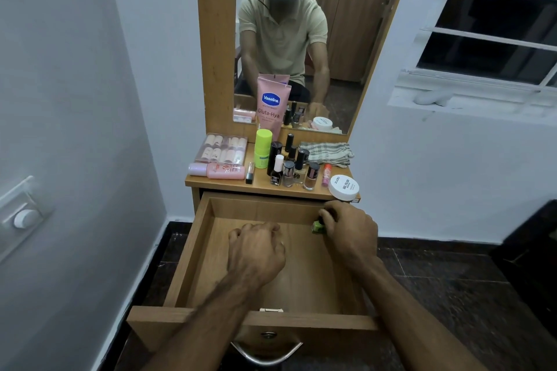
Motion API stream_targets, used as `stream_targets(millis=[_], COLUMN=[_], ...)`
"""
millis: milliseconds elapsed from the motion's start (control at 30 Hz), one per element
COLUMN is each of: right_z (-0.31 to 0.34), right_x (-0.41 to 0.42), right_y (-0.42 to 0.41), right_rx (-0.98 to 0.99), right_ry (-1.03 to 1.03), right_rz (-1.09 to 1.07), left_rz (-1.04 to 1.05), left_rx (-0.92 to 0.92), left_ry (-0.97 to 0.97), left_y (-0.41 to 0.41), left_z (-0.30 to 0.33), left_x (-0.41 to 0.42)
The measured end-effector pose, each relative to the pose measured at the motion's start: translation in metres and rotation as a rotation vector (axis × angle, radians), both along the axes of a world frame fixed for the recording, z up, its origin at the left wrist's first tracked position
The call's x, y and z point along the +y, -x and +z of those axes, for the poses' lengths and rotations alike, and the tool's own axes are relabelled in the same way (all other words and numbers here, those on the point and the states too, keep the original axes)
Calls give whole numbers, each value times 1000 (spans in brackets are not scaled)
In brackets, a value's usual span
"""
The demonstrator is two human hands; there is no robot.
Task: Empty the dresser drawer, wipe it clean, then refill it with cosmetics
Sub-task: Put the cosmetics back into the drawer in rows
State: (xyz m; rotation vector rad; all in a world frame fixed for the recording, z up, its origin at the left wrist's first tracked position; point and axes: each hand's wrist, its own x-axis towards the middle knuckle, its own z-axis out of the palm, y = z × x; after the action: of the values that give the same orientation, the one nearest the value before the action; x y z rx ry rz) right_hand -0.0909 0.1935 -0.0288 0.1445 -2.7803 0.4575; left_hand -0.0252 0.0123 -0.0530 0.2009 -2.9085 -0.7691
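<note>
Drawer [193, 253]: pulled fully out, the wood floor that shows is bare; both hands are inside it.
Right hand [349, 232]: at the back right corner of the drawer, fingers curled round a small green item [319, 226]; apparently the last piece to come out.
Left hand [256, 253]: over the drawer floor near the centre, knuckles up, fingers curled under; whether it holds anything cannot be told.
Cosmetics: crowded on the dresser top [223, 184]; pink Vaseline tube [271, 105] upright against the mirror, green bottle [262, 147], nail polish bottles [289, 172] in a tight cluster, pink bottle [223, 171] lying on its side.
White jar [343, 187]: at the right front edge of the top, overhanging slightly, just above the right hand.
Checked cloth [327, 152]: folded at the back right, behind the bottles.
Risk 1: right hand rising with the green item may clip the jar and tip it into the drawer or off the edge.
Risk 2: reaching for the cloth crosses the bottle cluster; a brushed bottle could topple its neighbours.
Hidden: green item mostly covered by fingers, type not identifiable; drawer floor under both hands unseen; left palm unseen.
</note>
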Motion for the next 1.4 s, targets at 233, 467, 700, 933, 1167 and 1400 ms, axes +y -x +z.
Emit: stream_targets(millis=[233,467,700,933,1167,1400], right_z=[63,96,85,117,106,57], right_x=[-33,-51,-51,-39,-26,-21], right_y=[4,56,59,31,-15,-25], right_rx=[362,93,37,186,-29,-261], right_ry=[326,-5,319,653,737,703], right_rz=[137,193,163,195,331,304], left_rz=[16,14,7,7,-49,-146], left_rx=[24,52,79,163,288,294], left_ry=[-18,-41,-54,-117,-299,-251], left_y=[1,0,0,-1,-5,-6], left_z=[-1,1,0,2,6,2], left_x=[2,-1,-1,0,2,3])
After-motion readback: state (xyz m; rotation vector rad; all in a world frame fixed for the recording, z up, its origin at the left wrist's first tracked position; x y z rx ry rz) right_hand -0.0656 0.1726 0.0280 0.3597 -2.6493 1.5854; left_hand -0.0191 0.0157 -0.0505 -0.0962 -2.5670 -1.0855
